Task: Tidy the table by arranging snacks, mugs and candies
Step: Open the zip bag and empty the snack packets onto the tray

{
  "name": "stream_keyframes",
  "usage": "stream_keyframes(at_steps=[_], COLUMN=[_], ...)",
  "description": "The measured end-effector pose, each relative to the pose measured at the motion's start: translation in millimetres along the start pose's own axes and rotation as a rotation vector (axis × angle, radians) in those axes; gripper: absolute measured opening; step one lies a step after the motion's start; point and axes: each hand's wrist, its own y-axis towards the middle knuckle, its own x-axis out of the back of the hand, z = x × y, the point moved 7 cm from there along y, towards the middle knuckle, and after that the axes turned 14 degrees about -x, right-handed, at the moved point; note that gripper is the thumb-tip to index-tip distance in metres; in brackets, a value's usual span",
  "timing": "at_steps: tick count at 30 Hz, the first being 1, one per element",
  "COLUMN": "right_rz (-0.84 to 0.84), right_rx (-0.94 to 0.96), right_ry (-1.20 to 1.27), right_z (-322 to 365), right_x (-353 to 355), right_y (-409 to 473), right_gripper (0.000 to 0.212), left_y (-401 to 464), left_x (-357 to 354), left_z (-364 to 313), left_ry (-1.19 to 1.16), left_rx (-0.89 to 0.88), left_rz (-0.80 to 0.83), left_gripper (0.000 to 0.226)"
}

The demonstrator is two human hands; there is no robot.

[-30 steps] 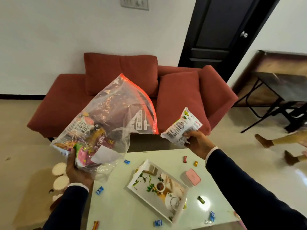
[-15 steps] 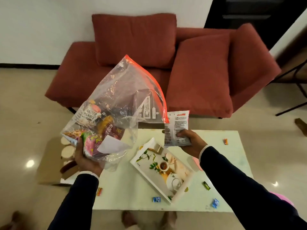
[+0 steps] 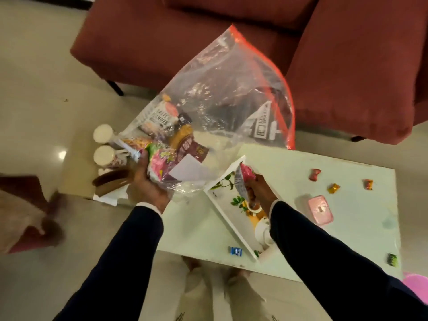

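The left hand [image 3: 148,188] has its grip curled round the bottom of a clear zip bag [image 3: 217,107] full of snack packets, holding it up above the far-left corner of the white bench [image 3: 347,228]. The right hand [image 3: 260,189] pinches a small snack packet [image 3: 243,179] just over the white tray [image 3: 229,221], which lies on the bench. Loose candies [image 3: 315,174] sit right of the tray, near a pink box [image 3: 320,209]. A blue candy [image 3: 235,251] lies just left of the tray's near corner.

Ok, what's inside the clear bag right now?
The clear bag in the left hand holds several snack packets and a white slip. The packets overlap, so those underneath cannot be counted.
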Motion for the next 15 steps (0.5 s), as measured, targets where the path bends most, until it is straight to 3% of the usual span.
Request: stream_keyframes(at_steps=[4,9,15], right_rz=[-0.083,-0.44,-0.496], right_rx=[0.082,0.135,0.192], right_ry=[-0.273,-0.392,-0.46], right_z=[-23,-28,-40], right_x=[-43,-68,-101], right_y=[52,81,117], right_gripper=[0.019,0.053,0.083], left_y=[29,55,91], left_x=[28,48,79], left_z=[16,20,16], left_ry=[-0.033,-0.039,-0.092], left_rx=[0.013,-0.016,-0.052], left_rz=[-0.022,-0.017,0.034], left_gripper=[0.073,0.041,0.084])
